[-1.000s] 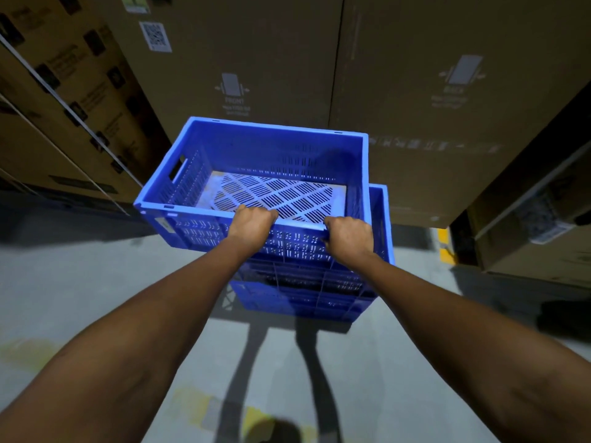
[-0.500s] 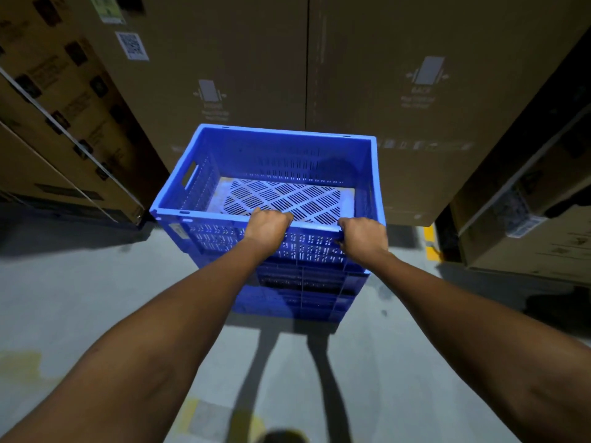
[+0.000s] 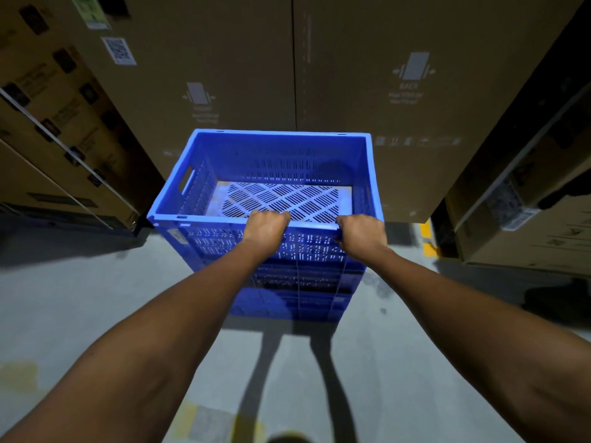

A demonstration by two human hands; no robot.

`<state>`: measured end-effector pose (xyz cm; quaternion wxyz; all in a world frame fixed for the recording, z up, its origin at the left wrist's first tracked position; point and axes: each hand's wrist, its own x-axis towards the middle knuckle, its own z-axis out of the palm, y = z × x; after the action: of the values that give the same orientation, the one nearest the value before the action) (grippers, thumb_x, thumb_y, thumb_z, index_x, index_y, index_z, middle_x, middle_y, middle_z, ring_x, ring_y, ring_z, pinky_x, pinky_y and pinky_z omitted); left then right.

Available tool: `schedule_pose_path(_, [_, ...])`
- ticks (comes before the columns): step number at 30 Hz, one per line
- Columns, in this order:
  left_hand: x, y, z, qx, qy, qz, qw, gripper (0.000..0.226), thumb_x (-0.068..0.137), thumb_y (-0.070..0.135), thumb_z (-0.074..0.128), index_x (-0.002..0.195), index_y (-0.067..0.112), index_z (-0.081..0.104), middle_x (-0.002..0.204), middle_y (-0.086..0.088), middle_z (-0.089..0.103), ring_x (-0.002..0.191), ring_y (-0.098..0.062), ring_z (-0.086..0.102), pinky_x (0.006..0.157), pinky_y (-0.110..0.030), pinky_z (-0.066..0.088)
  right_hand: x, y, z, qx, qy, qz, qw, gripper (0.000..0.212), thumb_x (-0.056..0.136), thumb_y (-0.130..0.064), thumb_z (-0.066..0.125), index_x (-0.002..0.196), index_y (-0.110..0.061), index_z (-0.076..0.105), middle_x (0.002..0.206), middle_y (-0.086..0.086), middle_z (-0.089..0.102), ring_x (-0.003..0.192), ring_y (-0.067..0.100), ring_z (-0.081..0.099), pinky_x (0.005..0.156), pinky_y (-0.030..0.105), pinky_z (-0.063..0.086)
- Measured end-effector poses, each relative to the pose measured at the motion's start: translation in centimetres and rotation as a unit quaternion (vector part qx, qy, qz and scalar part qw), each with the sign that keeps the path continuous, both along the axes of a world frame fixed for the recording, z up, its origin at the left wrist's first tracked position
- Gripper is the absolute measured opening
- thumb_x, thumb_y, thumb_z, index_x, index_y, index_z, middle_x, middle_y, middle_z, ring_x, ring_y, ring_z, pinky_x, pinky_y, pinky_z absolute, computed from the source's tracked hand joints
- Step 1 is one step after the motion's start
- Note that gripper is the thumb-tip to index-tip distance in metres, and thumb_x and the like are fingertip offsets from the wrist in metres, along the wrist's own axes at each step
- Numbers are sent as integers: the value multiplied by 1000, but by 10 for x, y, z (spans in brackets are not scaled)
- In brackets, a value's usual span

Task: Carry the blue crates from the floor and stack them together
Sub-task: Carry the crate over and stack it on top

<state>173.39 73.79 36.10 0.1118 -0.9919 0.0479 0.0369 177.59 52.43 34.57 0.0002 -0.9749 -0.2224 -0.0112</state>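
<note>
Seating the upper crate. My left hand [image 3: 267, 227] and right hand [image 3: 363, 233] both grip the near rim of the top blue crate [image 3: 281, 161], fingers clamped over its edge; my left fingers [image 3: 271, 215] curl inside the near wall. The top crate sits above the lower blue crate [image 3: 297, 292], which stands on the floor [image 3: 80, 298] directly in front of the cardboard boxes [image 3: 367, 75]. The near faces of the two crates look roughly in line, though I cannot tell whether the top crate's base is fully seated in the lower rim. To finish well, I judge that I should keep the top crate level, square its corners over the lower crate, and press down evenly before loosening either hand. With the grip on the near rim only, the far side could ride up or hang crooked; a gentle rock would show this.
</note>
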Motion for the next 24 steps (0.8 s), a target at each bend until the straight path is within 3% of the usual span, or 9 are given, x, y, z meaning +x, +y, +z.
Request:
schedule_pose_path(4, [3, 4, 6, -19, 40, -23, 999, 22, 84, 15, 63, 101, 12, 50, 91, -9, 63, 83, -30, 57, 68, -35, 34, 2, 1, 2, 14, 16, 7, 1000, 36, 83, -57, 63, 96, -23, 61, 88, 1, 68, 85, 25, 66, 69, 35, 51])
schedule_pose_path(8, [6, 18, 8, -108, 80, -62, 989, 45, 86, 48, 58, 110, 11, 49, 95, -11, 61, 88, -30, 56, 72, -40, 48, 2, 3, 6, 1, 51, 7, 999, 72, 77, -88, 32, 96, -25, 59, 87, -1, 66, 86, 24, 63, 69, 36, 45])
schedule_pose_path(10, [6, 26, 9, -181, 107, -47, 976, 52, 91, 57, 47, 119, 13, 49, 101, -11, 62, 89, -28, 56, 77, -43, 50, 0, 2, 10, 17, 77, 4, 997, 83, 75, -92, 20, 99, -25, 62, 88, 0, 68, 88, 25, 64, 73, 38, 49])
schedule_pose_path(13, [8, 32, 8, -251, 81, -7, 965, 58, 96, 64, 27, 122, 18, 51, 107, -11, 66, 95, -28, 58, 81, -42, 47, 2, 5, 18, 36, 136, -16, 990, 95, 70, -96, 11, 103, -26, 66, 97, 2, 70, 96, 26, 64, 81, 41, 50])
schedule_pose_path(15, [13, 36, 5, -218, 72, 16, 973, 59, 97, 64, 20, 115, 19, 54, 104, -11, 68, 93, -29, 59, 80, -41, 43, 6, 12, 25, 44, 192, -44, 979, 100, 67, -98, 8, 105, -27, 67, 103, 3, 70, 101, 27, 62, 87, 44, 48])
schedule_pose_path(19, [31, 46, -1, -189, 94, 59, 976, 67, 93, 70, 18, 123, 22, 54, 117, -12, 66, 114, -32, 56, 105, -57, 31, 13, 27, 27, 53, 222, -61, 972, 93, 70, -96, 3, 75, -24, 61, 82, 0, 64, 85, 25, 58, 86, 45, 47])
schedule_pose_path(24, [44, 50, -9, -191, 105, 68, 974, 70, 90, 69, 28, 137, 22, 48, 137, -13, 56, 122, -33, 52, 98, -52, 42, 21, 41, 22, 5, 227, -42, 973, 98, 76, -91, 1, 84, -17, 65, 89, 3, 63, 86, 27, 57, 79, 44, 41])
